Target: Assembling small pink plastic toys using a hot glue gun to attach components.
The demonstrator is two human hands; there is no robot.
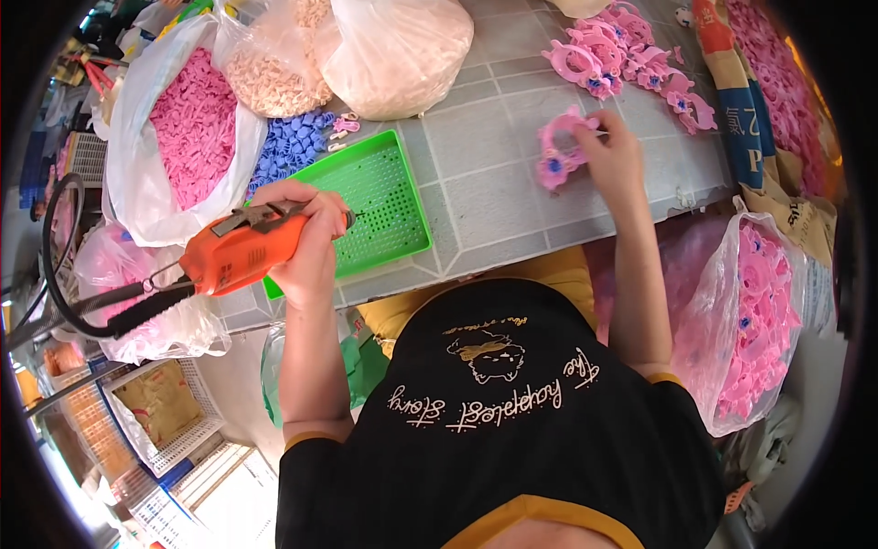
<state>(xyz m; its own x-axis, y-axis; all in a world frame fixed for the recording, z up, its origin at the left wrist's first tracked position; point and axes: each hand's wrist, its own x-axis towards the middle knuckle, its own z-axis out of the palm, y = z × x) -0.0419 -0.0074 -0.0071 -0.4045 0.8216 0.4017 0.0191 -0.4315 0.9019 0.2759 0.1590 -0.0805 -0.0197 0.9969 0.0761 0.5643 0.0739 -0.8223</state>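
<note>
I see clear plastic bag of pink parts (187,128) at table's left, two clear bags of beige pieces (274,69) and (393,50) beside it, brown printed sack (745,101) far right, clear bag of pink pieces (759,320) below it

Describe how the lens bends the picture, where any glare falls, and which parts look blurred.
Head view: tile lines of the grey table curve toward a black rim; glare whitens the clear bags; the orange power screwdriver in the left hand looks sharp, the right hand slightly soft.
</note>
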